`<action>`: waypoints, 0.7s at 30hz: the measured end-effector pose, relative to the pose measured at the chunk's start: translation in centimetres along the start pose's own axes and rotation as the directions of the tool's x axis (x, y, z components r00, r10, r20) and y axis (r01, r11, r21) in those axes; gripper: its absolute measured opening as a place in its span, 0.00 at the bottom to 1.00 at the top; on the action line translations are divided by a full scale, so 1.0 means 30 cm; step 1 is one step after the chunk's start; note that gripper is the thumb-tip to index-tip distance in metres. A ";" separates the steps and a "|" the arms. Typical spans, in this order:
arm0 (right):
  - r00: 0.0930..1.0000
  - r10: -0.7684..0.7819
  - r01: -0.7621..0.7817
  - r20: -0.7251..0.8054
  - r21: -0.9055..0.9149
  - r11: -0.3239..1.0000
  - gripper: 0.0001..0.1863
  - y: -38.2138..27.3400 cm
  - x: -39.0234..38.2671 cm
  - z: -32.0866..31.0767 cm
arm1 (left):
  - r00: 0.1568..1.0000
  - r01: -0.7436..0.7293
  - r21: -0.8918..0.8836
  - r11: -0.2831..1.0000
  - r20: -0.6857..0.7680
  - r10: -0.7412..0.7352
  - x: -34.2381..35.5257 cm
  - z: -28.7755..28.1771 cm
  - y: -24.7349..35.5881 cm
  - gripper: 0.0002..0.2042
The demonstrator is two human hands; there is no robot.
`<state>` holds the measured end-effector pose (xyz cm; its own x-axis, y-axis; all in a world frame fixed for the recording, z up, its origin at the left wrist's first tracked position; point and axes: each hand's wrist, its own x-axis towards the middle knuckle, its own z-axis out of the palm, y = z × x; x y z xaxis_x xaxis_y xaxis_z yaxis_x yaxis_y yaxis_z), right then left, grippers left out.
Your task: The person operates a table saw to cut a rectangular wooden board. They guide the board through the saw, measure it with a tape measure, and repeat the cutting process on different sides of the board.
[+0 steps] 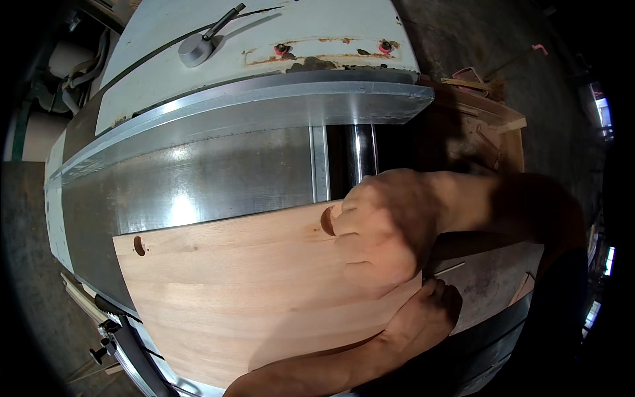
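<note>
A wide pale wooden board (251,278) lies flat on the metal machine bed (218,172). It has a dark round hole (139,246) near its far left corner and another hole (328,221) along its far edge toward the right. My right hand (383,231) rests on the board with bent fingers, its fingertips beside the right hole. Reaching across the near side, my left forearm lies over the board, and my left hand (430,308) is curled round the board's right end. Its fingertips are partly hidden.
A long metal fence (251,109) stands beyond the board. Past the bed's edge sits a shiny steel cylinder (361,152). A grey knob with a handle (196,50) is on the white machine top. Wood offcuts lie in a wooden box (512,145) at right.
</note>
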<state>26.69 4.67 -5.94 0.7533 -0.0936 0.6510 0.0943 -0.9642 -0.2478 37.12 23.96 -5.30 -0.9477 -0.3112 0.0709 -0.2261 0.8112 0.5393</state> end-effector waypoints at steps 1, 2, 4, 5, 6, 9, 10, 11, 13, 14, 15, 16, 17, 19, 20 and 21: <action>1.000 -0.028 0.028 -0.014 0.012 1.000 0.16 0.033 0.007 0.009 | 1.000 0.025 0.006 1.000 0.001 -0.025 -0.001 -0.003 -0.005 0.12; 1.000 0.007 -0.007 -0.001 0.036 0.999 0.17 0.134 -0.017 -0.028 | 0.999 0.046 -0.007 0.999 -0.004 -0.047 0.001 -0.004 -0.009 0.12; 0.988 0.139 -0.143 0.071 0.059 0.988 0.17 0.161 -0.030 -0.041 | 0.999 0.037 -0.033 0.999 -0.008 -0.037 -0.010 -0.014 -0.014 0.11; 0.993 0.103 -0.103 0.055 -0.002 0.995 0.17 0.147 -0.031 -0.048 | 1.000 0.029 -0.022 0.999 -0.004 -0.029 -0.007 -0.013 -0.011 0.11; 0.997 0.065 -0.062 0.042 -0.062 0.996 0.18 0.138 -0.033 -0.054 | 1.000 0.023 -0.013 1.000 0.000 -0.023 -0.005 -0.013 -0.007 0.11; 0.996 0.039 -0.037 0.082 -0.034 0.999 0.17 0.085 -0.013 -0.053 | 1.000 0.014 -0.002 1.000 -0.021 -0.014 -0.007 -0.011 -0.011 0.10; 0.996 0.078 -0.080 0.044 0.034 0.996 0.18 0.049 0.006 -0.032 | 0.999 0.012 -0.001 1.000 -0.034 -0.012 -0.009 -0.009 -0.012 0.10; 0.997 0.074 -0.076 0.026 0.083 0.994 0.18 0.038 0.026 -0.031 | 0.999 0.019 -0.008 1.000 -0.026 -0.019 -0.008 -0.010 -0.012 0.10; 0.997 0.071 -0.069 -0.008 0.178 0.982 0.19 0.010 0.060 -0.035 | 1.000 0.030 -0.020 0.999 -0.008 -0.030 -0.005 -0.010 -0.008 0.10; 0.998 0.055 -0.061 0.042 0.157 0.986 0.19 0.007 0.078 -0.056 | 1.000 0.019 -0.013 1.000 -0.011 -0.020 -0.004 -0.010 -0.007 0.10; 0.997 0.035 -0.042 0.071 0.103 0.994 0.19 0.045 0.050 -0.069 | 1.000 0.007 -0.005 1.000 -0.014 -0.007 -0.003 -0.008 -0.005 0.10; 0.995 0.017 -0.022 0.099 0.048 0.999 0.19 0.082 0.016 -0.085 | 1.000 -0.007 0.001 1.000 -0.015 0.007 0.002 -0.004 -0.001 0.10; 0.996 0.066 -0.067 0.067 0.016 0.998 0.19 0.136 -0.012 -0.064 | 1.000 0.020 0.001 1.000 -0.012 -0.020 0.000 -0.007 -0.007 0.10; 0.994 0.102 -0.103 0.036 0.004 0.995 0.19 0.185 -0.029 -0.018 | 0.997 0.069 0.006 0.998 -0.022 -0.068 -0.010 -0.013 -0.020 0.11; 0.994 0.109 -0.108 0.027 -0.007 0.994 0.19 0.162 -0.029 -0.031 | 0.999 0.046 0.015 0.999 -0.024 -0.046 -0.009 -0.009 -0.015 0.11; 0.996 0.078 -0.077 0.038 -0.028 0.997 0.19 0.135 -0.034 -0.035 | 0.999 0.026 0.023 0.999 -0.027 -0.026 -0.007 -0.006 -0.011 0.11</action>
<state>25.63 0.61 -6.84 0.7823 -0.1590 0.6023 0.0180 -0.9607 -0.2770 37.45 23.67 -5.34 -0.9351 -0.3452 0.0799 -0.2558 0.8137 0.5219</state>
